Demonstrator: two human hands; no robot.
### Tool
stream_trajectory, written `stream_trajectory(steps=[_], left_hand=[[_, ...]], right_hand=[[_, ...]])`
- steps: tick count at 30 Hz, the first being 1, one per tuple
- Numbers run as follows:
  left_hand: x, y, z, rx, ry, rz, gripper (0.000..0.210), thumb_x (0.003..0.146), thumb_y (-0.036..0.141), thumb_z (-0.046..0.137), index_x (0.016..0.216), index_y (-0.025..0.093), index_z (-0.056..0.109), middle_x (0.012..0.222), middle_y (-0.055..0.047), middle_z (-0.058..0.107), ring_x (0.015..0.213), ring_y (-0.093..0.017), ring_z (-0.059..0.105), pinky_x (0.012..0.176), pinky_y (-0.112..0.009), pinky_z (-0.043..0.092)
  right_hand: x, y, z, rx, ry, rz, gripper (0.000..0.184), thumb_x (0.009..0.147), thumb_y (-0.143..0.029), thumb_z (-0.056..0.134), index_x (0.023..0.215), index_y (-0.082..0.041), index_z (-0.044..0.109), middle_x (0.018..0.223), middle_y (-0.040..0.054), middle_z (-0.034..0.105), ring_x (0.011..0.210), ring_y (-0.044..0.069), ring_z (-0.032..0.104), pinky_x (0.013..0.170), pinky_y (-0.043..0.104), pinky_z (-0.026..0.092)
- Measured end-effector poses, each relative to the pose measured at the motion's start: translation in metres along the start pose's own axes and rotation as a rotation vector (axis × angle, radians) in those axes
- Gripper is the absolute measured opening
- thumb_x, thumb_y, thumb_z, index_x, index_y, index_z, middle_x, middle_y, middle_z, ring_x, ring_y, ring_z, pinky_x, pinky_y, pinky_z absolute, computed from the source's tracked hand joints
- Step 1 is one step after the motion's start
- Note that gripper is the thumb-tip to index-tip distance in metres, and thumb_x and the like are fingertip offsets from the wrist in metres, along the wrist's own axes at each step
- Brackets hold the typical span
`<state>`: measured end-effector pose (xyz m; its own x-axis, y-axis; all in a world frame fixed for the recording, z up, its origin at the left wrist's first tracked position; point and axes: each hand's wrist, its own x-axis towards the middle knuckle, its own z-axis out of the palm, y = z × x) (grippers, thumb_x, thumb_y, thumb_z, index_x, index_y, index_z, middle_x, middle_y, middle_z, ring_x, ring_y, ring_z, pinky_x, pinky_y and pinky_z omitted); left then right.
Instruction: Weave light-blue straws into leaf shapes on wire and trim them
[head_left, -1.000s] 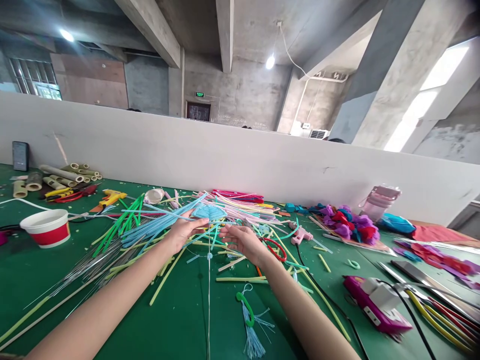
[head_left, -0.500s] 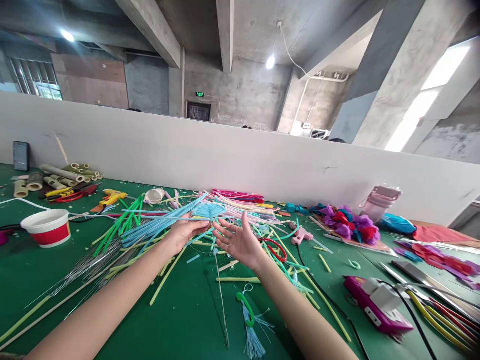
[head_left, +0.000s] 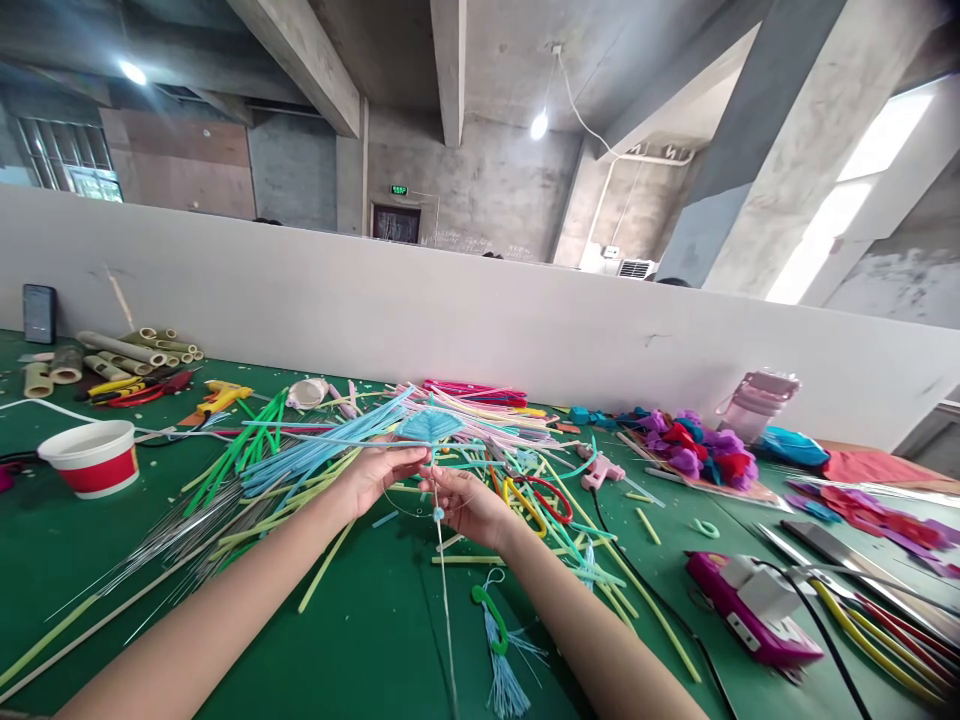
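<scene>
A light blue leaf-shaped piece (head_left: 430, 426) stands up above my fingertips in the middle of the table. My left hand (head_left: 379, 476) pinches it at its lower end. Close beside it, my right hand (head_left: 471, 503) is closed, thumb and fingers together on the thin pale cord (head_left: 447, 610) just under the leaf. That cord hangs down toward the table's front, with a small light blue bead (head_left: 439, 514) on it below the fingers. A thin wire ring loops below both hands.
Blue pipe cleaners (head_left: 322, 440) and green ones (head_left: 247, 445) lie heaped behind the hands. Red-handled scissors (head_left: 551, 498) rest right of them. A blue tassel (head_left: 508, 680) lies in front. A paper cup (head_left: 90, 458) stands left, a purple power strip (head_left: 750, 610) right.
My right hand has turned from open and spread to pinching the cord under the leaf. The leaf piece has tilted more upright. Yellow handles behind the right hand have come into view.
</scene>
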<state>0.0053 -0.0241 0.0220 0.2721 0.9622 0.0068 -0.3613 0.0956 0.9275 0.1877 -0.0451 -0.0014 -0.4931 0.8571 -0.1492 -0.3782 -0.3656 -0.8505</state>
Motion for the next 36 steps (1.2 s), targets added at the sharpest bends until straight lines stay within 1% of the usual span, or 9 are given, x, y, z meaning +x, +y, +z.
stream_trajectory(steps=[2, 4, 9, 14, 18, 20, 28, 33, 36], left_hand=[[-0.001, -0.003, 0.0, 0.067, -0.028, -0.017, 0.031, 0.065, 0.024, 0.088, 0.09, 0.014, 0.074, 0.089, -0.008, 0.077, 0.083, -0.02, 0.072, 0.077, -0.031, 0.058], [-0.002, -0.005, 0.0, 0.098, -0.03, -0.046, 0.033, 0.065, 0.027, 0.088, 0.092, 0.015, 0.074, 0.091, -0.008, 0.077, 0.081, -0.02, 0.072, 0.075, -0.031, 0.057], [0.001, -0.005, 0.0, 0.042, -0.003, -0.023, 0.024, 0.062, 0.023, 0.088, 0.079, 0.013, 0.073, 0.081, -0.006, 0.075, 0.075, -0.019, 0.07, 0.072, -0.03, 0.056], [0.002, -0.002, -0.001, 0.021, 0.021, -0.003, 0.018, 0.061, 0.019, 0.087, 0.068, 0.014, 0.071, 0.071, -0.004, 0.072, 0.07, -0.017, 0.068, 0.07, -0.028, 0.055], [-0.003, 0.002, -0.002, 0.124, -0.1, -0.054, 0.021, 0.065, 0.027, 0.086, 0.074, 0.014, 0.073, 0.074, -0.005, 0.072, 0.068, -0.016, 0.067, 0.069, -0.028, 0.055], [-0.006, 0.005, -0.002, 0.154, -0.119, -0.071, 0.022, 0.066, 0.03, 0.086, 0.074, 0.014, 0.074, 0.074, -0.005, 0.072, 0.068, -0.016, 0.066, 0.07, -0.028, 0.055], [-0.007, 0.012, 0.002, 0.151, -0.115, -0.064, 0.02, 0.062, 0.028, 0.087, 0.067, 0.014, 0.073, 0.066, -0.006, 0.071, 0.064, -0.017, 0.065, 0.068, -0.03, 0.054], [-0.006, 0.011, -0.001, 0.178, -0.056, -0.065, 0.021, 0.059, 0.026, 0.088, 0.07, 0.014, 0.076, 0.073, -0.007, 0.074, 0.074, -0.02, 0.067, 0.077, -0.032, 0.053], [-0.006, 0.012, -0.002, 0.186, -0.06, -0.058, 0.023, 0.059, 0.027, 0.089, 0.073, 0.014, 0.076, 0.075, -0.006, 0.074, 0.076, -0.019, 0.067, 0.078, -0.032, 0.051]], right_hand=[[0.0, 0.001, -0.001, 0.009, -0.035, -0.038, 0.028, 0.069, -0.03, 0.086, 0.087, -0.017, 0.07, 0.076, -0.0021, 0.068, 0.049, 0.003, 0.04, 0.047, 0.016, 0.026], [0.0, 0.002, 0.0, 0.005, -0.052, -0.057, 0.028, 0.067, -0.031, 0.087, 0.084, -0.017, 0.068, 0.074, -0.0028, 0.066, 0.049, 0.003, 0.037, 0.047, 0.017, 0.023], [-0.001, 0.005, 0.007, -0.023, -0.046, -0.049, 0.03, 0.066, -0.035, 0.087, 0.082, -0.018, 0.067, 0.073, -0.0022, 0.066, 0.05, 0.004, 0.037, 0.048, 0.019, 0.023], [-0.003, 0.006, 0.013, -0.035, -0.044, -0.033, 0.031, 0.065, -0.034, 0.088, 0.08, -0.018, 0.067, 0.074, -0.0015, 0.067, 0.051, 0.004, 0.041, 0.048, 0.018, 0.026], [-0.004, 0.006, 0.013, -0.024, -0.043, -0.047, 0.03, 0.065, -0.034, 0.088, 0.08, -0.017, 0.067, 0.074, 0.0, 0.069, 0.053, 0.005, 0.049, 0.051, 0.017, 0.032], [-0.004, 0.007, 0.013, -0.024, -0.045, -0.048, 0.03, 0.066, -0.033, 0.088, 0.08, -0.017, 0.067, 0.075, 0.0007, 0.07, 0.055, 0.005, 0.051, 0.052, 0.017, 0.034], [-0.005, 0.009, 0.015, -0.053, -0.078, -0.036, 0.031, 0.066, -0.033, 0.088, 0.081, -0.018, 0.065, 0.077, 0.0003, 0.071, 0.058, 0.006, 0.055, 0.056, 0.018, 0.038], [-0.005, 0.009, 0.014, -0.105, -0.092, -0.045, 0.033, 0.066, -0.034, 0.088, 0.079, -0.017, 0.063, 0.079, 0.0026, 0.073, 0.059, 0.006, 0.057, 0.056, 0.017, 0.038], [-0.006, 0.009, 0.014, -0.121, -0.092, -0.046, 0.034, 0.066, -0.035, 0.088, 0.079, -0.016, 0.062, 0.079, 0.0032, 0.073, 0.058, 0.006, 0.058, 0.055, 0.018, 0.039]])
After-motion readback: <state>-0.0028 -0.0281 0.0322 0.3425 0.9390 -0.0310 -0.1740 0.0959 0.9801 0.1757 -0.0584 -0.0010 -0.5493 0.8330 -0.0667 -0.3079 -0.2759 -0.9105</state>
